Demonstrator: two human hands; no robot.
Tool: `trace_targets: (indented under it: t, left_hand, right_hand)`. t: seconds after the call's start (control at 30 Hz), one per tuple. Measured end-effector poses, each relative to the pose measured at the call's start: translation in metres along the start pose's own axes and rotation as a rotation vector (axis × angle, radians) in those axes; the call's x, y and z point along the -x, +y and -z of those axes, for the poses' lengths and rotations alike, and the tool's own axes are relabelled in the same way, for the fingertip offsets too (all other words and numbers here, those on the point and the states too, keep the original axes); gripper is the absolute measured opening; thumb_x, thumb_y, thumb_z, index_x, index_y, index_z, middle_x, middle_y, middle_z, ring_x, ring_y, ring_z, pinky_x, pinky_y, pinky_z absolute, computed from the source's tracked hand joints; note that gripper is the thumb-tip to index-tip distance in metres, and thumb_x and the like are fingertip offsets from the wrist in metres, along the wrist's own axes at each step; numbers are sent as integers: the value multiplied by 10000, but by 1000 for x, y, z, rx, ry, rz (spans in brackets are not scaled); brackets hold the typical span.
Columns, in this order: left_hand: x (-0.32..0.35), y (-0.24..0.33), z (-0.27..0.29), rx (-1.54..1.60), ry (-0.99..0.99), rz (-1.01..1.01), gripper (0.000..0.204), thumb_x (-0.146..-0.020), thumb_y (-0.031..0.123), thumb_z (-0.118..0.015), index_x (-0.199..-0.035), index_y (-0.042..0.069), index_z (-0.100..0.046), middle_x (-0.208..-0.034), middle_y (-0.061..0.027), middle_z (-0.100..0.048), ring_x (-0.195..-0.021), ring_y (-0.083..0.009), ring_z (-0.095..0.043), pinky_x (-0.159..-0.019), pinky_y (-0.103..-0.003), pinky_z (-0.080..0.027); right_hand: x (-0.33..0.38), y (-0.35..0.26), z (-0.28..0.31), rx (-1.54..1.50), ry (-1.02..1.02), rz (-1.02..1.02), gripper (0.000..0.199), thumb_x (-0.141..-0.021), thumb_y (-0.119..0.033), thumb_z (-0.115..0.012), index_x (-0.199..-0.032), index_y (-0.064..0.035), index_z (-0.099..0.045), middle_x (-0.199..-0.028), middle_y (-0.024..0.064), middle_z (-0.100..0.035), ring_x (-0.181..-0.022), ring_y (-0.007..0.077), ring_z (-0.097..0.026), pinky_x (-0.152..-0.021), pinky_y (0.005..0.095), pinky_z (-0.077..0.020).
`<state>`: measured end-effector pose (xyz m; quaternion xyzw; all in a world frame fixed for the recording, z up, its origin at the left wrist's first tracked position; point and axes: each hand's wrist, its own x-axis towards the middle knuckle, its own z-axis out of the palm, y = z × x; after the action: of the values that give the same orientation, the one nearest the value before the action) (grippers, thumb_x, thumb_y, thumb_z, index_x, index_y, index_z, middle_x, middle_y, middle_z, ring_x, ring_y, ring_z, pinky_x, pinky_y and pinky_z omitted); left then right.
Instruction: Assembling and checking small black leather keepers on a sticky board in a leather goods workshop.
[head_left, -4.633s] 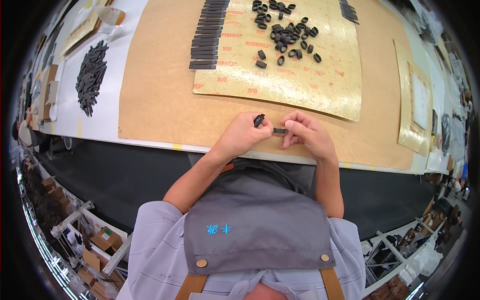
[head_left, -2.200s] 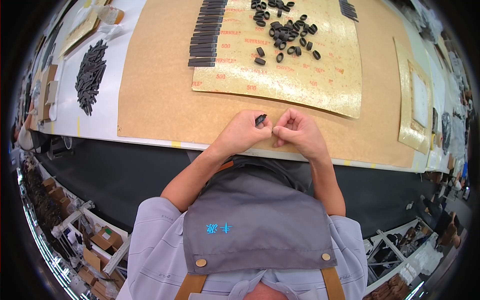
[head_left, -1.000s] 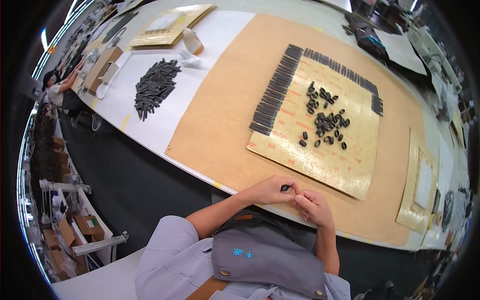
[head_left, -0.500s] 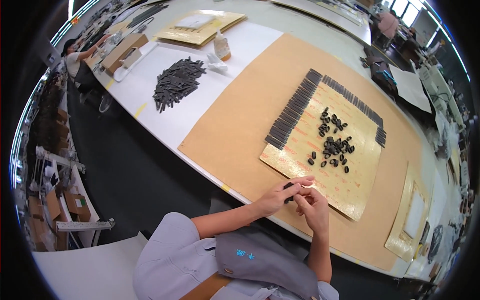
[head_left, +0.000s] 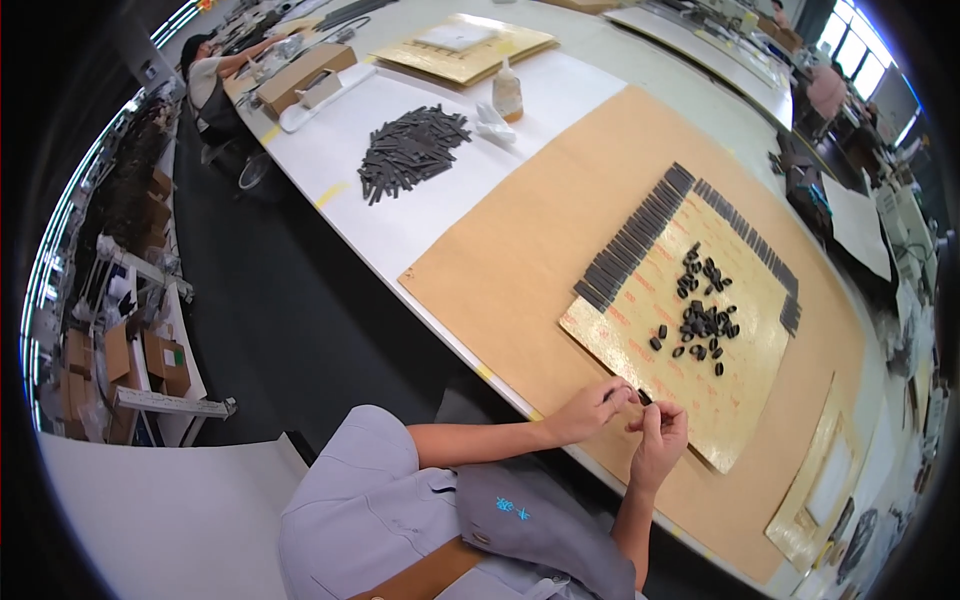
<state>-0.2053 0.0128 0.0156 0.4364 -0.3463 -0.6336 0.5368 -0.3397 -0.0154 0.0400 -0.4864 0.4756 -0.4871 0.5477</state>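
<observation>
Strip (head_left: 607, 396), short and black, sits in your left hand (head_left: 582, 414), over the brown paper (head_left: 480, 270) by the near edge of the gold board (head_left: 690, 405). Your left fingers are curled closed on it; only part of it shows. Your right hand (head_left: 660, 440) is just beside, thumb and fingers bent in to a near pinch; can't tell if anything is between them. Dark bit (head_left: 645, 397) shows near the fingertips, too small to make out.

On the gold board: black loops (head_left: 701, 320), most in two loose clumps, a few apart on the near side. Left row (head_left: 633, 237) of strips lines the board's left edge; far row (head_left: 746, 232) runs along the far edge toward the right corner.

Loose pile (head_left: 410, 150) of strips lies off to your left on white sheet (head_left: 480, 200). Near it: crumpled wrap (head_left: 494, 124) beside a bottle (head_left: 507, 97), amber inside. Brown box (head_left: 303, 75) farther left. Gold panel (head_left: 795, 530) to your right, white rectangle on it. All on the tabletop (head_left: 655, 70). Co-worker (head_left: 205, 85) at far left, arm out.
</observation>
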Motion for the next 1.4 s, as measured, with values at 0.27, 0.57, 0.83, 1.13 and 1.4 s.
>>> trace_targets:
  t: [0.27,0.57,0.83,1.13,1.4]
  left_hand:
    - [-7,27,19,402,-78,270,259,-966,301,-475,-996,54,-546,-617,64,-335,-476,-34,-260,-437,-195,-229]
    - [-1,12,7,90,-65,163,251,-942,284,-534,-1001,42,-560,-628,64,-393,-495,-17,-297,-444,-180,-218]
    - [-1,13,7,66,-51,176,239,-898,269,-612,-911,45,-530,-629,52,-417,-490,-25,-313,-437,-191,-228]
    - [-9,32,27,26,-245,407,177,-878,200,-623,-871,35,-558,-577,56,-399,-468,-19,-301,-413,-193,-216]
    - [-12,37,28,-268,-278,373,153,-838,172,-615,-798,24,-620,-634,54,-489,-549,-12,-389,-472,-188,-301]
  right_hand:
    - [-15,-14,6,-271,-144,-271,78,-867,-55,-584,-899,10,-554,-749,60,-587,-616,126,-598,-582,252,-521]
    - [-1,1,8,-185,-154,-229,84,-874,-48,-581,-916,17,-550,-749,52,-601,-642,103,-603,-597,232,-525]
    - [-2,-1,18,-284,-336,-337,92,-872,-35,-589,-934,33,-576,-811,82,-633,-677,120,-629,-622,222,-516]
    - [-7,2,27,-250,-373,-449,72,-857,-40,-591,-876,26,-570,-774,90,-620,-581,120,-601,-548,246,-524]
    - [-4,0,24,-206,-376,-494,85,-859,-49,-592,-882,27,-561,-770,81,-614,-577,112,-594,-535,243,-512]
